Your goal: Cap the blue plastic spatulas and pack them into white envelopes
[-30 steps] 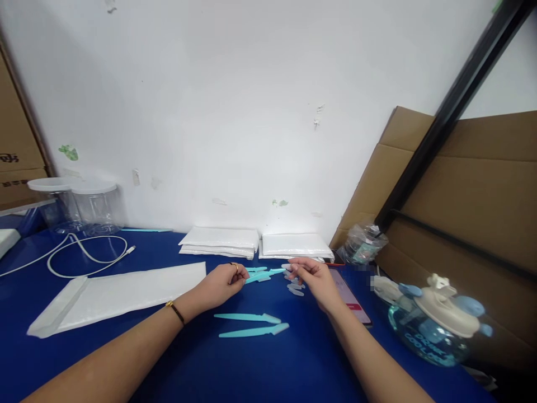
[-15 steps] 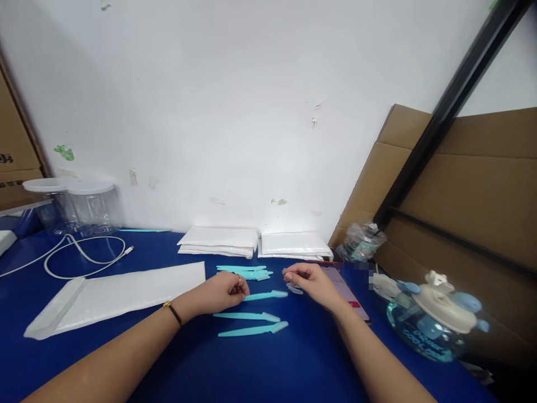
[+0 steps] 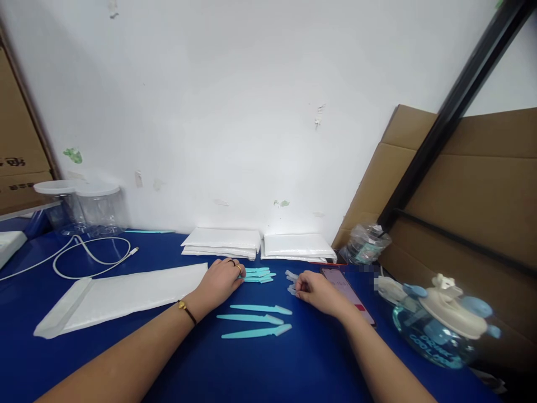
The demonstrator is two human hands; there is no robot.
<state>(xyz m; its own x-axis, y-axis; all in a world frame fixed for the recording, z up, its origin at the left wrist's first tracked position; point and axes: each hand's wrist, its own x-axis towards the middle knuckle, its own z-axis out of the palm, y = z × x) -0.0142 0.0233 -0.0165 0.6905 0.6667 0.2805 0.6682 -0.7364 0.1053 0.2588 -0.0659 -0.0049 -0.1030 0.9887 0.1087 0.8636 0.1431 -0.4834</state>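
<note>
Since half a second ago, the left hand (image 3: 224, 278) has let go of the third razor (image 3: 260, 308) and moved back to the razor pile (image 3: 257, 275). That razor now lies just beyond two other razors (image 3: 251, 333) on the blue table (image 3: 319, 358). The left fingers curl narrowly over the pile's near end; I cannot tell whether they grip one. Near the phone (image 3: 340, 285), the right hand (image 3: 316, 291) bunches its fingers at the clear caps (image 3: 290, 275), its hold hidden.

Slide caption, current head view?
Left hand at clustered teal razor-like tools, right hand at small translucent pieces; three separate teal tools lie nearer on the blue table.
</note>
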